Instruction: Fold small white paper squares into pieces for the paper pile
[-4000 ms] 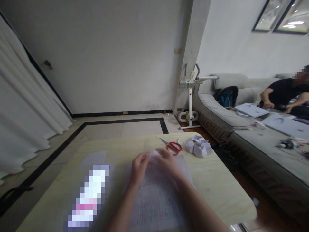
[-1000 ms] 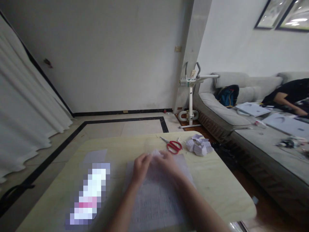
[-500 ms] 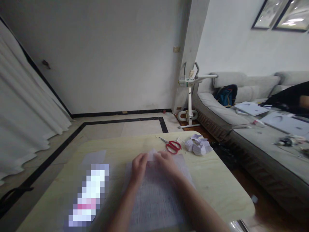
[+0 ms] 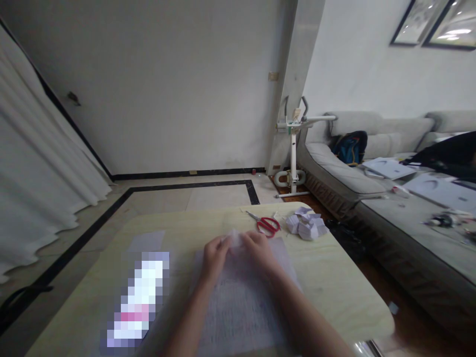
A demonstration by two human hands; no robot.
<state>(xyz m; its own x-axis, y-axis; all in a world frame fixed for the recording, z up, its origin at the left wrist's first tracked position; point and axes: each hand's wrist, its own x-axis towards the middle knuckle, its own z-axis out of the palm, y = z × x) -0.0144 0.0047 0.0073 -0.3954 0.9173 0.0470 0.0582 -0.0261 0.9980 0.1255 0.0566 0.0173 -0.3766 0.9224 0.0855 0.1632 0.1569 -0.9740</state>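
White paper piece, judged only part-folded, is pinched in the nearly closed fingers of the left hand and right hand over the marked sheet on the tabletop, while the folded pieces beside the red scissors appear already completed.

Bare wood is running up the right side of the surface, giving open passage as far as the paper pile, which is blocking the far right corner. Scissors are lying just beyond the right hand, obstructing the way forward. Small paper is filling the gap to the left hand. Left of that, an open strip is reaching the far edge, a blurred item and a scrap bounding it.
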